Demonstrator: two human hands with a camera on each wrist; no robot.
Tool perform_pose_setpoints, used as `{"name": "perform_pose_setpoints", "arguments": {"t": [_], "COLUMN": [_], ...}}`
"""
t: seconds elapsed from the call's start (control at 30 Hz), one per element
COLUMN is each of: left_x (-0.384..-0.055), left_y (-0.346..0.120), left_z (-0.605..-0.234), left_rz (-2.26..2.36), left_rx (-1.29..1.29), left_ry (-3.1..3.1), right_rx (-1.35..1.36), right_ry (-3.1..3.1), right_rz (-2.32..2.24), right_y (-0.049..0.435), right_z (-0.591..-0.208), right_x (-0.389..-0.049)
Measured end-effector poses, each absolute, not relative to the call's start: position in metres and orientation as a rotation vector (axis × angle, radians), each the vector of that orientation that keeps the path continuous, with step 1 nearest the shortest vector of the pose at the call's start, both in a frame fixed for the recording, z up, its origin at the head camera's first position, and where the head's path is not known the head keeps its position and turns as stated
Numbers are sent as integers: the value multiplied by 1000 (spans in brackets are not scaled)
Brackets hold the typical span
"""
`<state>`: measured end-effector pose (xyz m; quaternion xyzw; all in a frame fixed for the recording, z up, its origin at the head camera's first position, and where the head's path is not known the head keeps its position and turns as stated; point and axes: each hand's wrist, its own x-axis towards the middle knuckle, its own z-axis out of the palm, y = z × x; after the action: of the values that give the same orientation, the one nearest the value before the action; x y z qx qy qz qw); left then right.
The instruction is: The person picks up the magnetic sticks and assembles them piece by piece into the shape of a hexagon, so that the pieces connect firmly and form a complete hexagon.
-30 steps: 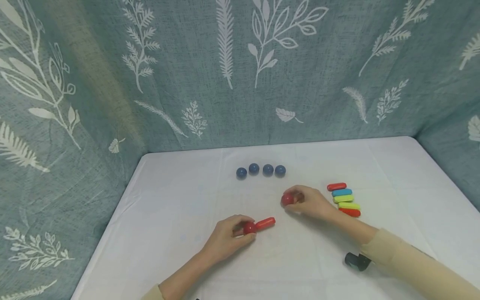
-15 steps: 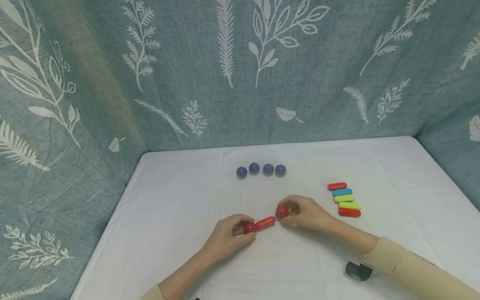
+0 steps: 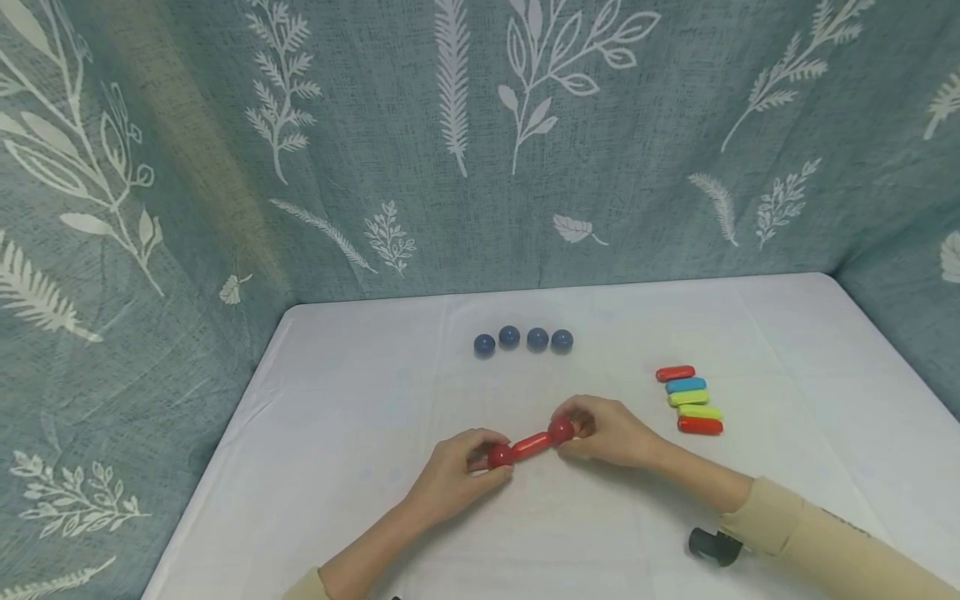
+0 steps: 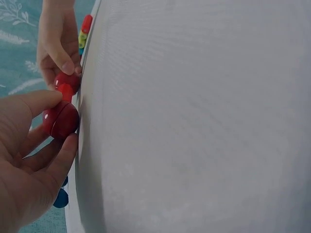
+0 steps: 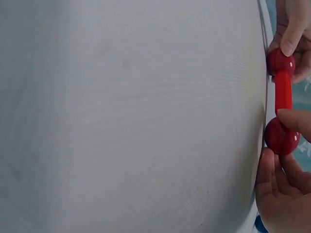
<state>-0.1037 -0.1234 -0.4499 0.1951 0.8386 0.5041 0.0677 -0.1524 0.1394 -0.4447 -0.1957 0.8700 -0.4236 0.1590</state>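
In the head view, my left hand (image 3: 459, 467) pinches a red ball (image 3: 500, 455) between thumb and fingers at the left end of a red rod (image 3: 532, 445). My right hand (image 3: 611, 433) holds a second red ball (image 3: 560, 431) at the rod's right end, so ball, rod and ball form one line. The left wrist view shows the near ball (image 4: 61, 120) with a seam round it, my left thumb and fingertips on it. In the right wrist view the rod (image 5: 283, 92) runs straight between both balls, and my right thumb lies where rod and ball meet.
Several dark blue balls (image 3: 509, 337) sit in a row farther back on the white-covered table (image 3: 360, 375). To the right lie several short rods, among them a blue one (image 3: 686, 385) and a red one (image 3: 700, 426). A black object (image 3: 714, 547) shows beneath the right sleeve.
My right hand has moved left and toward me with its red ball, bringing it to the rod's right end. My left hand, its ball and the rod have stayed in place.
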Motion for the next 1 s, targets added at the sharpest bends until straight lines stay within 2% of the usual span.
{"name": "perform_pose_setpoints", "arguments": {"t": [0.3, 0.63, 0.83, 1.0], "left_x": [-117, -142, -146, -145], "left_y": [-108, -75, -65, -63], "left_z": [-439, -435, -437, -438], "left_rz": [1231, 1069, 974, 965], "left_rx": [667, 753, 749, 743], "left_ry": [2745, 2706, 2733, 2737], "right_rx": [-566, -594, -550, -531], "right_ry": [2492, 2467, 2457, 2528], "right_rz": [-1223, -1255, -1246, -1236], "right_y": [142, 145, 148, 168], "right_z": [-443, -446, -442, -432], "right_x": [-151, -153, -152, -157]}}
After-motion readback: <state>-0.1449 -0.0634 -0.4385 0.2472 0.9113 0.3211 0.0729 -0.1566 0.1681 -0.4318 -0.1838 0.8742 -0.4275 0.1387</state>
